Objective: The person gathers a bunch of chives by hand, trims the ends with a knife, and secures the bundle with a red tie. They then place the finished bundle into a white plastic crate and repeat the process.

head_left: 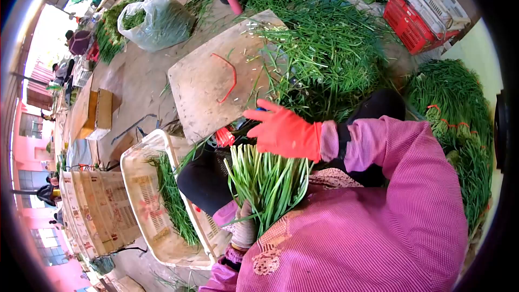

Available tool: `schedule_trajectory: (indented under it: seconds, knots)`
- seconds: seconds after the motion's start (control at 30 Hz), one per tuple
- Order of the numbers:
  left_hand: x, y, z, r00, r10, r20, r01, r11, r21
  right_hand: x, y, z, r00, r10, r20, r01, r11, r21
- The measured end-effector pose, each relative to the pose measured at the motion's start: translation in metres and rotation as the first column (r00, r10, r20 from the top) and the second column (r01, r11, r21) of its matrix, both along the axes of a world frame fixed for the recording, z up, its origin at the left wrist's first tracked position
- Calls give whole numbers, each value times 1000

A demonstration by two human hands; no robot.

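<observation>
My left hand (245, 226), in a greyish glove, is wrapped round a bunch of garlic chives (270, 184), close to my lap. Their pale cut ends point up, away from me. Just beyond those ends is my right hand (284, 132) in a red rubber glove, fingers spread and nothing seen in them. A worn board (205, 97) lies in front, with a curved red tie (234, 73) and cut scraps on it. Several red ties (224, 137) sit bundled near the board's close edge. Loose chives (330, 48) are heaped beside the board.
A white plastic crate (157, 232) with some chives stands at my left. Tied chive bundles (451, 113) are piled at my right. Farther off are a red crate (408, 21), a clear bag (162, 27) of greens, a pink bottle (233, 2) and a cardboard box (100, 113).
</observation>
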State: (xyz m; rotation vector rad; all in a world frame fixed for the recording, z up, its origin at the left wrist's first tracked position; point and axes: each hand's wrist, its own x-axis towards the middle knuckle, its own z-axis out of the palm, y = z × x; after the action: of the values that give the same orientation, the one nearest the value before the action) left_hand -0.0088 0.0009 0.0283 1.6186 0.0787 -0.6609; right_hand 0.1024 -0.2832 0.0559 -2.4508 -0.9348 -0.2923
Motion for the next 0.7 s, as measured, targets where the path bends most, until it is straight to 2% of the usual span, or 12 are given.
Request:
schedule_trajectory:
  seconds: [0.03, 0.1, 0.17, 0.23, 0.3, 0.33, 0.37, 0.43, 0.57, 0.6, 0.63, 0.7]
  knots:
    - [-2, 5, -4, 1000, 7, 0, -7, 1000, 5, 9, -4, -5, 999, -45, -4, 45, 998, -39]
    - [-1, 10, -11, 979, -145, 146, 113, 972, 206, 21, -15, -3, 996, -88, -2, 88, 993, -80]
    - [0, 3, -4, 994, -93, 57, 79, 976, 205, 23, -28, 9, 952, -286, 108, 277, 957, 90]
    - [-1, 1, -13, 992, 85, -94, -90, 995, -48, 12, -20, 26, 964, -263, 31, 255, 952, 168]
    - [2, -4, -2, 983, 104, -152, -113, 992, -52, -1, -5, 45, 982, -44, -185, 91, 963, 254]
    - [5, -5, 0, 990, 63, -125, -67, 998, -21, -2, 1, 52, 935, 26, -355, 43, 982, 184]
    - [5, -5, 1, 995, 23, -101, -22, 1000, 12, -2, 8, 52, 934, 24, -356, 45, 982, 184]
    - [3, -8, 7, 993, 42, -108, -44, 999, -16, -2, 23, 45, 847, 77, -526, 53, 972, 227]
    - [-1, -3, -3, 997, 64, -50, -66, 997, -41, 12, 22, 37, 873, 82, -481, 113, 925, 363]
    - [-2, 0, -5, 996, 68, -52, -70, 997, -43, 17, 11, 46, 896, -23, -444, 198, 915, 352]
    - [-2, 2, -8, 989, 86, -120, -96, 992, -84, 24, 1, 45, 937, -252, -244, 333, 854, 400]
    - [-4, 5, -14, 977, 101, -190, -126, 984, -126, 43, -32, 54, 831, -437, 344, 432, 897, 95]
